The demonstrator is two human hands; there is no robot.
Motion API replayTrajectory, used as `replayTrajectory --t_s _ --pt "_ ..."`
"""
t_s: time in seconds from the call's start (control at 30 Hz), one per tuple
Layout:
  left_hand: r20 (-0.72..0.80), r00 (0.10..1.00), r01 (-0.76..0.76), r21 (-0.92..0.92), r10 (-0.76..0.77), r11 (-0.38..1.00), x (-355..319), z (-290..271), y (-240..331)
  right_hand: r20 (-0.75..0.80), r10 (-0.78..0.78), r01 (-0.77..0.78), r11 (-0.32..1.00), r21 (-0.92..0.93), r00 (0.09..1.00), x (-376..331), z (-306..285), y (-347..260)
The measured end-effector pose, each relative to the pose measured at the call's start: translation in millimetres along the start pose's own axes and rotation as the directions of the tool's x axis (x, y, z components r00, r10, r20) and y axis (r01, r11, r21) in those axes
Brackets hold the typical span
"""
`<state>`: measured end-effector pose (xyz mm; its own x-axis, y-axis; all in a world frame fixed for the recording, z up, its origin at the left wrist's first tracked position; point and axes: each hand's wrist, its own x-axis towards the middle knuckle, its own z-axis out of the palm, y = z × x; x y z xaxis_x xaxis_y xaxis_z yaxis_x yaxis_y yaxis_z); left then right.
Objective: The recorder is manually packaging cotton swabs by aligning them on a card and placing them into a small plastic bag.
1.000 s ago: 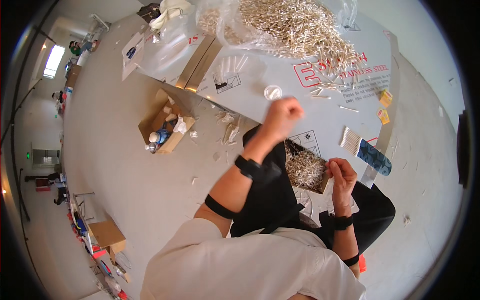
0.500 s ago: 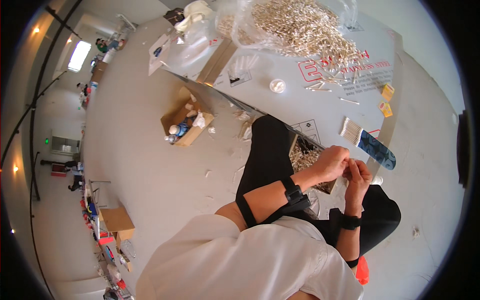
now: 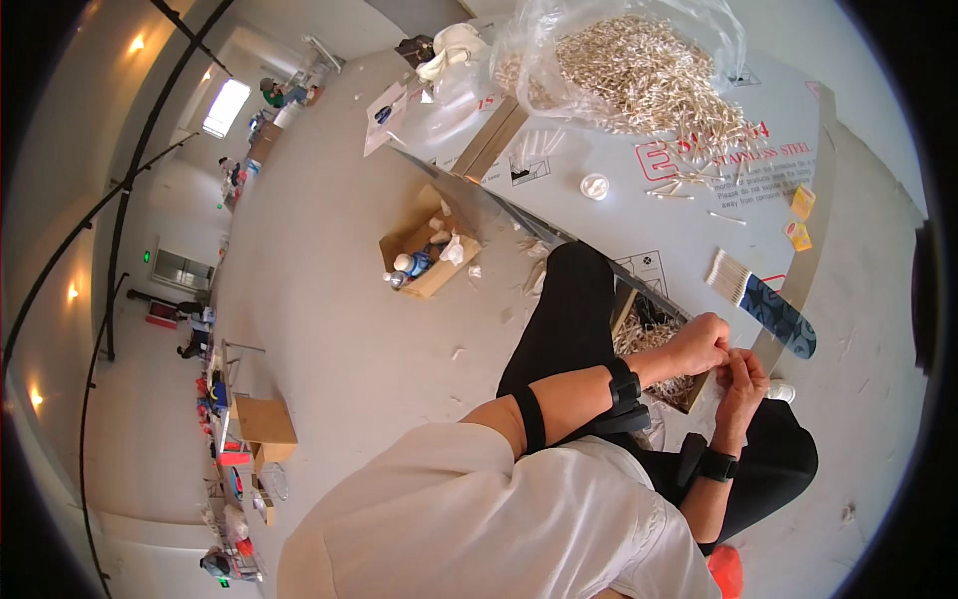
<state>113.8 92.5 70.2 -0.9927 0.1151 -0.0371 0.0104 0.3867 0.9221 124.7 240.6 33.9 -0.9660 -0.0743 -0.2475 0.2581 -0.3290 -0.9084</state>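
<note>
My left hand (image 3: 699,344) and my right hand (image 3: 741,384) meet over the near edge of the table, fingertips pinched together. Whatever lies between the fingers is too small to make out. Just beyond them on the table is a dark blue patterned sleeve (image 3: 780,315), with a neat row of cotton swabs (image 3: 728,276) sticking out of its end. Below the table edge, partly covered by my left forearm, stands an open box (image 3: 689,399) full of loose swabs.
A big heap of cotton swabs (image 3: 639,75) spills from a clear plastic bag (image 3: 524,45) across the table. A round tub (image 3: 595,187) and small yellow packets (image 3: 798,236) lie nearer. On the floor at left sits a cardboard box (image 3: 439,282) with bottles and crumpled paper.
The whole view has swung, so the scene sits farther right and a little lower. My hands stay pinched together at the same spot by the table edge.
</note>
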Motion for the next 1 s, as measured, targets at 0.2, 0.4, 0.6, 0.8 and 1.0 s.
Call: replayTrajectory --t_s 0.2,0.4,0.6,0.8,1.0 --pt "0.245 0.902 0.430 -0.484 -0.354 0.762 3 1 7 0.099 0.026 -0.032 0.998 0.061 0.995 7 -11 -8" --pt "-0.206 0.948 -0.214 0.147 0.241 0.966 13 25 -3 0.049 -0.084 0.084 0.996 -0.004 0.995 6 -16 -13" --pt "-0.061 0.987 -0.147 0.048 0.150 0.988 21 14 25 -0.060 -0.163 0.158 0.984 -0.082 0.985 7 -20 -15" --pt "0.020 0.995 -0.099 0.051 0.098 0.994 26 18 33 -0.020 -0.046 0.050 0.952 0.302 0.999 12 -23 -13" --pt "0.121 0.972 -0.231 0.392 0.200 0.890 24 23 37 0.016 -0.096 0.094 0.992 0.084 0.995 9 -32 -16"
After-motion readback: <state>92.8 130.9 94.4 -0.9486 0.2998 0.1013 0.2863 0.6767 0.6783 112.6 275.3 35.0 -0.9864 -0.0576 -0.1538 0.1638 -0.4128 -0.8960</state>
